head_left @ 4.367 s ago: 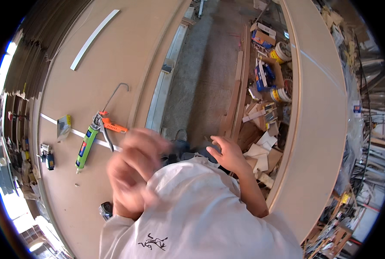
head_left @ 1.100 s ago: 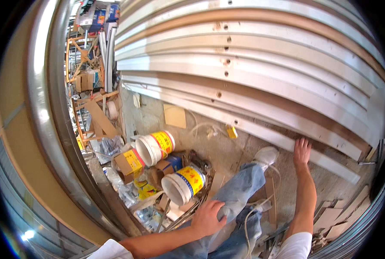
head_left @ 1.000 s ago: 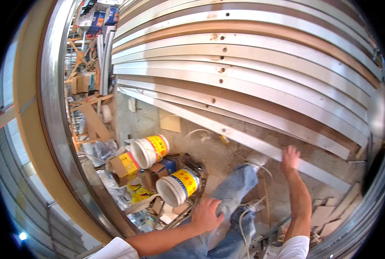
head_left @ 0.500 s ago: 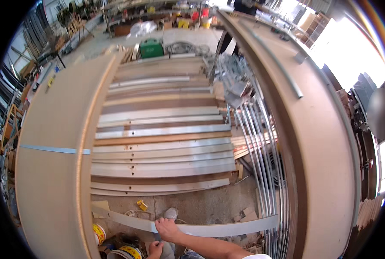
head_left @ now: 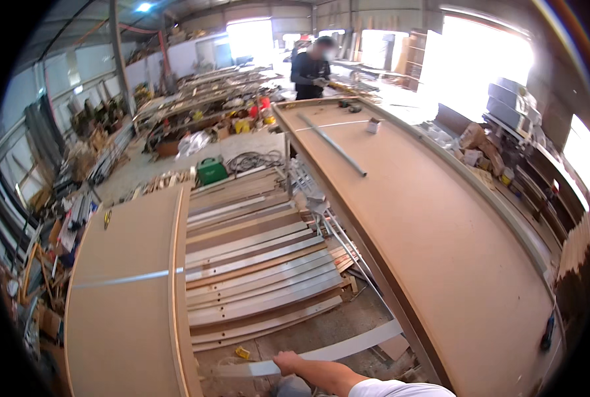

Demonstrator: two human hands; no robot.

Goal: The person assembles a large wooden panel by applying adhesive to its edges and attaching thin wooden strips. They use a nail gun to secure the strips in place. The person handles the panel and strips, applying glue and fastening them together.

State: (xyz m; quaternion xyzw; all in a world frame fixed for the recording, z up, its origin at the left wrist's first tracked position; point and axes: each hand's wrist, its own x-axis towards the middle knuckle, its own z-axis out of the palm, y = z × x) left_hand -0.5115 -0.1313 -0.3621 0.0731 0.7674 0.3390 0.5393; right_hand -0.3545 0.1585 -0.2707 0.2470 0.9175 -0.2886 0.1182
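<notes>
My right hand [head_left: 286,362] reaches in from the lower edge, its fingers closed over the edge of a long, pale grey strip [head_left: 358,343]. The strip runs crosswise low over the floor, between the left panel [head_left: 126,317] and the right panel [head_left: 434,231]. Its left end is partly blurred near the left panel's edge. My left hand does not show. Past the strip lies a row of long pale boards [head_left: 262,291], several with a small dark hole near the left end.
A metal bar [head_left: 333,145] and a small box [head_left: 374,126] lie on the right panel, a dark-handled tool [head_left: 547,334] at its near right. A green case [head_left: 211,171] stands beyond the boards. A person [head_left: 310,69] in dark clothes stands at the far end.
My view has tilted up and turned, bringing the person and far hall into sight. My left hand has left the picture. The right hand still grips the strip.
</notes>
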